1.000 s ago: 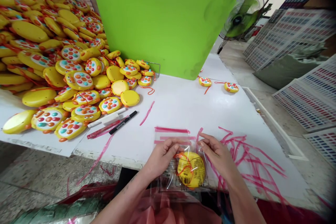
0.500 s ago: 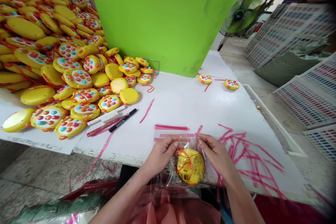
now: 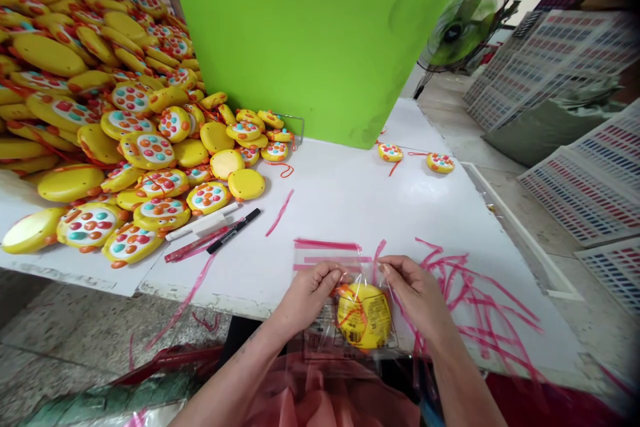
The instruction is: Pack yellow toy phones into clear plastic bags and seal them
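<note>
At the table's front edge, a clear printed plastic bag (image 3: 327, 320) holds a yellow toy (image 3: 373, 320) with an orange cord. My left hand (image 3: 316, 287) pinches the bag's upper left part between thumb and fingers. On the other side, my right hand (image 3: 410, 280) is closed on the upper right edge of the same bag. Printed text and a barcode on the bag lie over the toy. Just beyond my hands are flat clear bags (image 3: 327, 253) with pink strips along them.
A large heap of yellow toys (image 3: 150, 147) with coloured dots covers the left. Two more toys (image 3: 440, 162) lie back right. A green panel (image 3: 310, 40) stands behind. Pens, including a black marker (image 3: 233, 230), lie left; pink strips (image 3: 475, 293) are tangled right. A fan (image 3: 457, 30) stands beyond.
My right hand has shifted very slightly to the right and down with its edge of the bag. The left hand still grips its side, almost unmoved.
</note>
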Demonstrator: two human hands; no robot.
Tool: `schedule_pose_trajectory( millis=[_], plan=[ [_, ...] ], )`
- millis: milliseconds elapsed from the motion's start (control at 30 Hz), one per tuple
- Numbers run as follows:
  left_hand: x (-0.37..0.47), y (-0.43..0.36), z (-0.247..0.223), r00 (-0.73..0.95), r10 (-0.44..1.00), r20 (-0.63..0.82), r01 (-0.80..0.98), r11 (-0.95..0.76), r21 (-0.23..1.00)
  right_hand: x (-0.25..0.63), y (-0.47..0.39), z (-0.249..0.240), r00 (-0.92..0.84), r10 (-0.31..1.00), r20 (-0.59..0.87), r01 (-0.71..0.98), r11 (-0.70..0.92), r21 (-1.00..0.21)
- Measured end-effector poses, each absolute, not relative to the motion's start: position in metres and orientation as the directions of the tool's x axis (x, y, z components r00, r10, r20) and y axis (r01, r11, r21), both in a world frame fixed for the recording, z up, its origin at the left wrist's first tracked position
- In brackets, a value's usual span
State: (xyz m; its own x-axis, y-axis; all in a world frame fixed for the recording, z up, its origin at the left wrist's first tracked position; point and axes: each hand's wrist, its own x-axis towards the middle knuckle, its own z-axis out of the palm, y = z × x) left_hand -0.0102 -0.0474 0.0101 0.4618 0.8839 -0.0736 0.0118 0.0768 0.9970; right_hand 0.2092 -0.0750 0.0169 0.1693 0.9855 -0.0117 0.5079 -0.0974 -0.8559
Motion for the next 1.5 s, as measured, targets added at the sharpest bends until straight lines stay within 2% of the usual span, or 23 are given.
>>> schedule_pose_trajectory(
  millis=[133,267,467,733,900,1000,1133,1300,1500],
  plan=[
    [-0.011,-0.048,0.010,0.432,0.901,-0.046,0.039,0.032,0.999,0.209,-0.073,0.017,0.137,0.988,-0.072,0.514,-0.133,-0.848],
    [-0.012,-0.049,0.012,0.487,0.873,-0.036,0.031,0.023,0.999,0.205,-0.074,0.024,0.095,0.992,-0.083,0.515,-0.120,-0.849],
    [-0.012,-0.049,0.013,0.503,0.863,-0.048,0.009,0.050,0.999,0.206,-0.076,0.028,0.076,0.986,-0.150,0.432,-0.168,-0.886],
    [-0.014,-0.048,0.016,0.559,0.828,-0.037,0.002,0.044,0.999,0.212,-0.077,0.022,0.115,0.985,-0.132,0.410,-0.168,-0.896],
    [-0.014,-0.049,0.013,0.526,0.850,-0.020,-0.046,0.053,0.998,0.210,-0.075,0.024,0.083,0.995,-0.061,0.556,-0.097,-0.825],
    [-0.013,-0.050,0.011,0.520,0.854,-0.028,-0.057,0.067,0.996,0.207,-0.075,0.027,0.070,0.997,-0.030,0.577,-0.065,-0.814],
    [-0.012,-0.050,0.009,0.496,0.868,-0.018,-0.048,0.048,0.998,0.204,-0.075,0.029,0.033,0.998,-0.055,0.552,-0.064,-0.832],
    [-0.012,-0.050,0.008,0.470,0.883,-0.017,-0.034,0.037,0.999,0.205,-0.075,0.023,0.071,0.993,-0.095,0.628,-0.118,-0.769],
    [-0.013,-0.050,0.008,0.460,0.887,-0.028,-0.048,0.056,0.997,0.202,-0.077,0.023,0.116,0.987,-0.110,0.456,-0.152,-0.877]
  ],
)
